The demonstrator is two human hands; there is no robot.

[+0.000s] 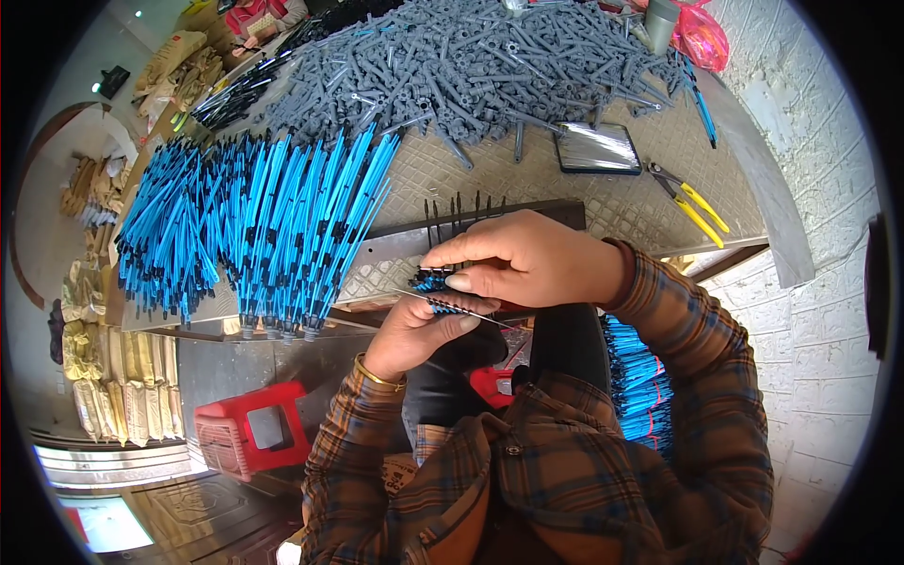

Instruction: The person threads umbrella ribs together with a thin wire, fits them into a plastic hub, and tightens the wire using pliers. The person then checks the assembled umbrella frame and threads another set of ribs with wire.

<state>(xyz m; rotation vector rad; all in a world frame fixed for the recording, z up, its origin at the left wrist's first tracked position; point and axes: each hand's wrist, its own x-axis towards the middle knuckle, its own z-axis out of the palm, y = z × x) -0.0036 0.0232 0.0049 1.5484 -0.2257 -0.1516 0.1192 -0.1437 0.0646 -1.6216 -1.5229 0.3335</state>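
Note:
My left hand [414, 337] is closed, its thumb pressed on a thin metal rod [488, 319] with a dark, twisted-looking section. Just above it, my right hand [532, 256] bends over with thumb and forefinger closing around small blue-and-black pieces [430, 280]. The two hands nearly meet at the table's front edge, and they partly hide these pieces. Behind my right hand, several thin black rods [459, 209] stick up by a dark metal bar [391, 243] along that edge. To the left lie fanned bundles of blue sticks with black fittings [297, 212].
A large heap of grey plastic tubes [471, 71] covers the back of the table [659, 226]. Yellow-handled pliers [692, 202] and a flat dark-rimmed tray [598, 149] lie at right. A red stool [250, 428] stands lower left. Another person [259, 19] sits at the far left.

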